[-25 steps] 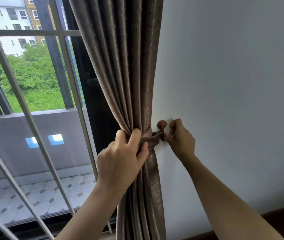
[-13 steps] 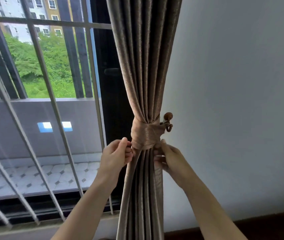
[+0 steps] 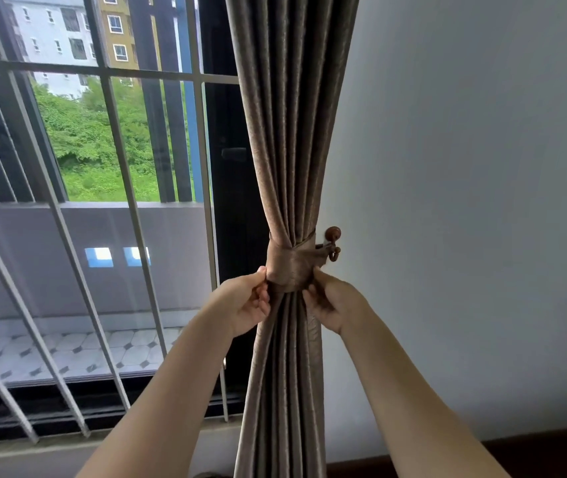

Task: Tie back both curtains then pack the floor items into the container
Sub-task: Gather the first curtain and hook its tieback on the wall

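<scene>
A brown pleated curtain (image 3: 289, 132) hangs at the right side of the window, gathered at its waist by a matching fabric tieback (image 3: 290, 265). The tieback's end is looped on a brown wall hook (image 3: 333, 241) with a round knob. My left hand (image 3: 245, 303) pinches the curtain's left edge just under the band. On the other side my right hand (image 3: 332, 300) pinches the folds below the band. No floor items or container are in view.
White security bars (image 3: 116, 167) cross the window on the left, with a tiled balcony beyond. A plain white wall (image 3: 465, 201) fills the right side, and a dark skirting board (image 3: 534, 453) runs along its base.
Both hands have dropped from the hook and the band to the curtain folds just below it. The tieback now hangs on the hook by itself. The view has shifted left.
</scene>
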Available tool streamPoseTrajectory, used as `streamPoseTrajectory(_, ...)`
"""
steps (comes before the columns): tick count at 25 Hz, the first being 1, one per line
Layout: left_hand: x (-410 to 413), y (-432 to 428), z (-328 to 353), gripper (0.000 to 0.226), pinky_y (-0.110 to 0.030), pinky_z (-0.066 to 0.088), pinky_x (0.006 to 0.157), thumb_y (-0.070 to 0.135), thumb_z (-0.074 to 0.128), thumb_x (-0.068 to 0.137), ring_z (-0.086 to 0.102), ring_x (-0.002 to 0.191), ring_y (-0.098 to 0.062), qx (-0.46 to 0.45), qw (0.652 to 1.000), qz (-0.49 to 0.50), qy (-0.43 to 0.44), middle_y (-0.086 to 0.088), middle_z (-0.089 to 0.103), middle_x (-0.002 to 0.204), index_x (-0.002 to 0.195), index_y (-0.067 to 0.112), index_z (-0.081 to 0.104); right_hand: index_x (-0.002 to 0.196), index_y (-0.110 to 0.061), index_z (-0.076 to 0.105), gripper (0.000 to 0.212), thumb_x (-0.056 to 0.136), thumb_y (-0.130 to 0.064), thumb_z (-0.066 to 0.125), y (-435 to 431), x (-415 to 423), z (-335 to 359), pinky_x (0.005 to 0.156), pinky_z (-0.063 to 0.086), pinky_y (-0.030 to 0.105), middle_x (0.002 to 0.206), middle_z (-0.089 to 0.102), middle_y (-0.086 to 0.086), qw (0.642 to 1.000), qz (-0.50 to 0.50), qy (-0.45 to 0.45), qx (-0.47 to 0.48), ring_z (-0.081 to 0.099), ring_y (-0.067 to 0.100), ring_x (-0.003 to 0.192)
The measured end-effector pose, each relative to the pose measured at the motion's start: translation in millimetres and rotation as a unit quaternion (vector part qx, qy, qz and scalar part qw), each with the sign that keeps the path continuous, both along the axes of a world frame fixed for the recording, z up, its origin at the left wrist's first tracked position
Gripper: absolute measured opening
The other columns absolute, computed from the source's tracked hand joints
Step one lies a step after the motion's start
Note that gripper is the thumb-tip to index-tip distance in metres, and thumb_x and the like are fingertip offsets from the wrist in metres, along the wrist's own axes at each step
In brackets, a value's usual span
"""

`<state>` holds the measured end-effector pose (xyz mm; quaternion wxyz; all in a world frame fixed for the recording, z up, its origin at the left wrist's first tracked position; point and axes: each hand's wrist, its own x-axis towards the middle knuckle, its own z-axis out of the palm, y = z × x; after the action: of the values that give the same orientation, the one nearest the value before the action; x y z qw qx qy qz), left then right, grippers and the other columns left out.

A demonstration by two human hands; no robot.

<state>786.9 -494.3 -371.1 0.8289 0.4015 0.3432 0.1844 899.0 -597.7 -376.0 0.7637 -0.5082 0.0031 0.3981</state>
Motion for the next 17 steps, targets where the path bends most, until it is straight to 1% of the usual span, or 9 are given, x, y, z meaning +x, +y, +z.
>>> streamPoseTrajectory(2, -0.1, 2.2, -5.8, 0.024, -0.015, 0.037, 0.036, 0.020, 0.058, 0.093, 0.043, 0.042, -0.005, 0.004, 1.000, 0.019, 0.003, 0.001, 0.046, 0.058, 0.071, 0.010, 0.055, 0.076, -0.002, 0.054, 0.020, 0.093, -0.013, 0.057, 0.2, -2.9, -4.7, 0.039, 0.051, 0.019, 0.070, 0.053, 0.008, 1.000, 0.002, 0.025, 0.017, 0.058, 0.008, 0.040)
streamPoseTrajectory(5, -0.3, 3.2, -8.1, 0.027, -0.016, 0.043, 0.045, 0.027, 0.055, 0.095, 0.050, 0.051, -0.007, 0.032, 0.999, 0.031, 0.013, -0.003, 0.055, 0.066, 0.080, 0.005, 0.060, 0.079, 0.001, 0.057, 0.016, 0.093, -0.006, 0.055, -0.4, 0.0, -4.7, 0.044, 0.053, 0.018, 0.076, 0.056, 0.011, 0.999, -0.007, 0.028, 0.043, 0.058, 0.013, 0.062)
streamPoseTrajectory(8, 0.4, -0.1, -7.3, 0.033, -0.017, 0.049, 0.048, 0.034, 0.058, 0.091, 0.057, 0.060, -0.009, 0.044, 0.999, 0.005, 0.029, -0.006, 0.060, 0.072, 0.091, 0.001, 0.061, 0.079, 0.002, 0.057, 0.014, 0.092, -0.005, 0.056, 0.2, 2.7, -3.1, 0.047, 0.054, 0.017, 0.080, 0.056, 0.012, 0.998, -0.003, 0.026, 0.052, 0.056, 0.014, 0.071)
streamPoseTrajectory(10, 2.3, 3.5, -5.2, 0.027, -0.014, 0.047, 0.043, 0.031, 0.063, 0.088, 0.052, 0.057, -0.006, 0.006, 1.000, -0.007, -0.001, -0.003, 0.057, 0.071, 0.087, 0.004, 0.061, 0.080, 0.001, 0.057, 0.013, 0.091, -0.005, 0.058, -1.1, -0.1, -0.1, 0.048, 0.055, 0.019, 0.081, 0.056, 0.013, 0.996, 0.017, 0.051, 0.064, 0.056, 0.014, 0.073)
streamPoseTrajectory(12, 3.0, 8.9, -1.9, 0.018, -0.013, 0.042, 0.038, 0.025, 0.065, 0.087, 0.048, 0.047, -0.004, -0.069, 0.997, -0.027, -0.034, 0.001, 0.052, 0.069, 0.084, 0.008, 0.060, 0.079, 0.000, 0.056, 0.012, 0.090, -0.004, 0.058, -3.9, -3.7, 5.6, 0.050, 0.056, 0.022, 0.081, 0.057, 0.013, 0.993, 0.022, 0.080, 0.085, 0.056, 0.014, 0.074)
streamPoseTrajectory(14, 5.5, 15.4, -2.9, 0.012, -0.012, 0.040, 0.037, 0.017, 0.065, 0.087, 0.048, 0.041, -0.003, -0.114, 0.992, -0.010, -0.061, 0.002, 0.051, 0.068, 0.081, 0.010, 0.059, 0.078, 0.000, 0.056, 0.012, 0.089, -0.002, 0.058, -6.5, -6.4, 13.7, 0.051, 0.056, 0.024, 0.080, 0.056, 0.011, 0.992, 0.004, 0.085, 0.098, 0.056, 0.013, 0.074)
streamPoseTrajectory(15, 7.0, 18.0, -5.0, 0.011, -0.012, 0.041, 0.038, 0.014, 0.064, 0.087, 0.049, 0.044, -0.003, -0.119, 0.990, 0.013, -0.071, 0.002, 0.053, 0.068, 0.079, 0.009, 0.060, 0.078, 0.000, 0.056, 0.011, 0.089, -0.001, 0.058, -7.9, -8.2, 15.6, 0.053, 0.056, 0.024, 0.080, 0.057, 0.010, 0.992, -0.005, 0.077, 0.099, 0.056, 0.012, 0.075)
streamPoseTrajectory(16, 8.5, 20.8, -8.3, 0.011, -0.011, 0.042, 0.041, 0.012, 0.063, 0.088, 0.050, 0.050, -0.003, -0.098, 0.992, 0.041, -0.074, 0.001, 0.055, 0.069, 0.079, 0.008, 0.061, 0.079, 0.000, 0.057, 0.010, 0.089, -0.001, 0.058, -9.9, -11.0, 15.5, 0.055, 0.057, 0.023, 0.080, 0.057, 0.010, 0.994, -0.002, 0.059, 0.092, 0.057, 0.012, 0.076)
streamPoseTrajectory(17, 7.8, 21.8, -13.1, 0.014, -0.012, 0.044, 0.045, 0.013, 0.061, 0.090, 0.049, 0.055, -0.004, -0.033, 0.995, 0.066, -0.066, 0.001, 0.055, 0.068, 0.078, 0.007, 0.062, 0.080, 0.001, 0.058, 0.010, 0.089, -0.002, 0.059, -13.3, -14.3, 11.7, 0.058, 0.057, 0.022, 0.080, 0.058, 0.008, 0.997, 0.011, 0.029, 0.072, 0.057, 0.011, 0.076)
